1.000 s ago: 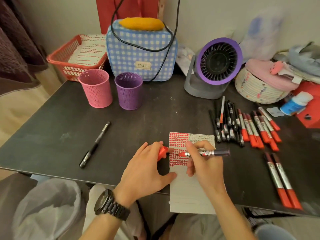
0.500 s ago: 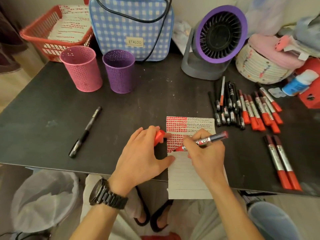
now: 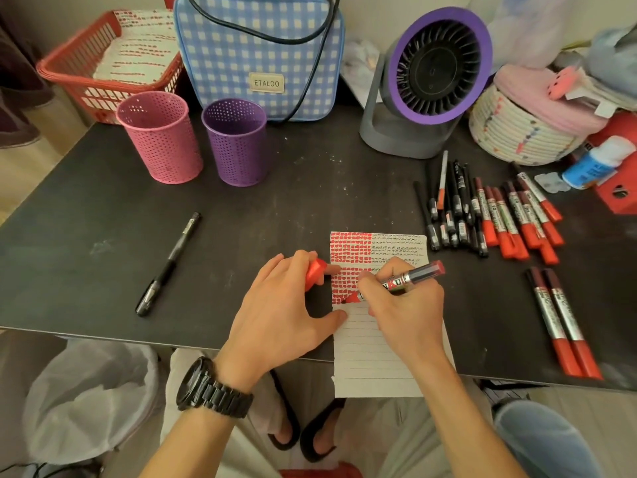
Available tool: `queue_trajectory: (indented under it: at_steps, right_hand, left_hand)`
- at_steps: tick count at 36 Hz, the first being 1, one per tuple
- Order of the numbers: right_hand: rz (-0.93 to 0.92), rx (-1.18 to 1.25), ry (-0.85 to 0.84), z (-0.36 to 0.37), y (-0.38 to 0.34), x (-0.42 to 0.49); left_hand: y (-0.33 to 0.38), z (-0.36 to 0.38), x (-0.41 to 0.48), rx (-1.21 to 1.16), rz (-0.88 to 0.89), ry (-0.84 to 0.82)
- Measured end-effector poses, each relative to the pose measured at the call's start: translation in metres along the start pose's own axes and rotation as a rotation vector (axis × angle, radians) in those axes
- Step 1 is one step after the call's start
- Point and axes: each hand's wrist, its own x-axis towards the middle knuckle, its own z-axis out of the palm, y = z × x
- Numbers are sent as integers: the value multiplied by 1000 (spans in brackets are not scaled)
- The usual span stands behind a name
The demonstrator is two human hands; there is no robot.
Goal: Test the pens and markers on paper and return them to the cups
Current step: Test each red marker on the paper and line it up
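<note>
My right hand point(image 3: 403, 312) grips an uncapped red marker point(image 3: 410, 278), its tip down on the lined paper point(image 3: 375, 353) at the lower edge of a block of red marks. My left hand point(image 3: 279, 312) holds the marker's red cap point(image 3: 315, 272) between curled fingers, with its thumb pressing the paper's left edge. A pink cup point(image 3: 160, 138) and a purple cup point(image 3: 236, 141) stand at the back left. A row of black pens and red markers point(image 3: 482, 215) lies at the right, with two more red markers point(image 3: 562, 322) nearer me. A single black pen point(image 3: 169, 263) lies to the left.
Behind the cups stand a blue checked bag point(image 3: 258, 53) and a red basket point(image 3: 103, 63) with marked papers. A purple fan point(image 3: 431, 81) and a woven basket point(image 3: 527, 129) are at the back right. The paper overhangs the dark table's point(image 3: 86, 208) front edge.
The camera has tilted down and closer. The marker's tip has moved down the paper to a lower row of red marks. My left hand has stayed on the paper's edge with the cap.
</note>
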Motion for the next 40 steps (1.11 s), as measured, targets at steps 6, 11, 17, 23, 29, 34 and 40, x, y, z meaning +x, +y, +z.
queue_trajectory:
  at_steps: [6,11,17,23,29,34,40]
  right_hand:
    - [-3,0,3,0,-2,0]
    - [2,4,4,0,-1,0]
    - [-11,-6,9,0,0,0]
    - [-16,-18,15,0,0,0]
    - [-35,-13,19,0,1,0]
    - [-50,5,16,0,3,1]
    - [6,72,24,-1,0,1]
  left_hand:
    - [1,1,0,0,-22,15]
    - [-2,4,0,8,-24,26]
    - [-2,4,1,9,-37,14]
    - [0,1,1,1,-18,2]
    - [2,-1,0,2,-19,-11]
    - [0,1,0,4,-24,6]
    - [-3,4,1,4,-14,11]
